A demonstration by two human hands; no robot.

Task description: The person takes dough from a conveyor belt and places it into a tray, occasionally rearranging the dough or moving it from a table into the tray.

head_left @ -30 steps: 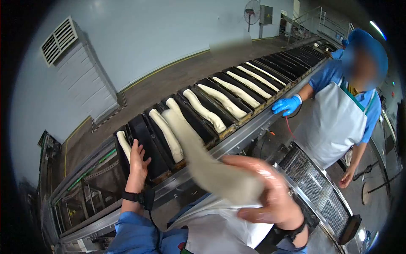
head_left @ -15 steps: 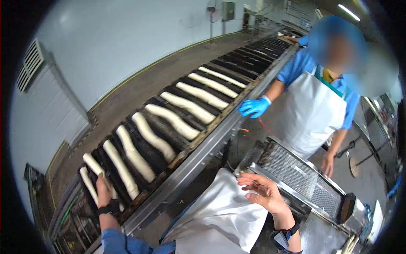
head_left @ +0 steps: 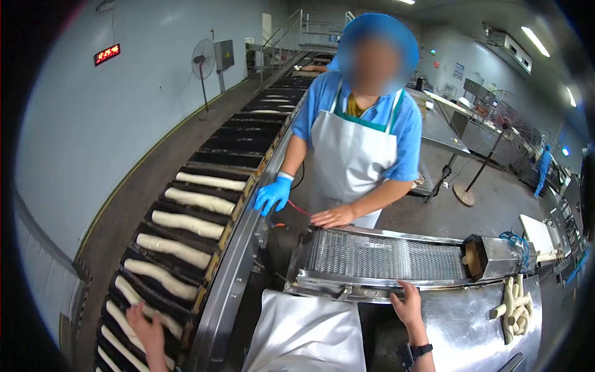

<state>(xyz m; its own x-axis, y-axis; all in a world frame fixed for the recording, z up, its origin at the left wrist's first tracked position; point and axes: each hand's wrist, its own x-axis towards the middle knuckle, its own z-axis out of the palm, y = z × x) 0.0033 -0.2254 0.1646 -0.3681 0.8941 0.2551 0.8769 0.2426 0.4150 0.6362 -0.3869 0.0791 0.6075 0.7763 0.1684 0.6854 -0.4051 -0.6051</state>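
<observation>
My left hand point(head_left: 147, 333) is over the near end of a line of long dark baking pans point(head_left: 214, 162), its fingers apart. Its fingertips overlap a long strip of pale dough point(head_left: 134, 294) lying in one of the pans. Several more dough strips point(head_left: 188, 224) lie one to a pan further along. By the near rail of a short metal mesh conveyor point(head_left: 390, 255) is my right hand point(head_left: 409, 307), fingers spread and holding nothing. A black band circles that wrist.
Across the mesh conveyor stands a person in a white apron point(head_left: 353, 149), one blue-gloved hand point(head_left: 273, 194) at the pan line's metal rail point(head_left: 217, 316), the bare hand on the mesh conveyor's end. Twisted dough pieces point(head_left: 514, 310) are heaped on the steel table point(head_left: 471, 328) at right.
The view has swung to the right and up. My left hand has come off the dough strip it was touching at the near end. My right hand is now by the mesh conveyor's rail.
</observation>
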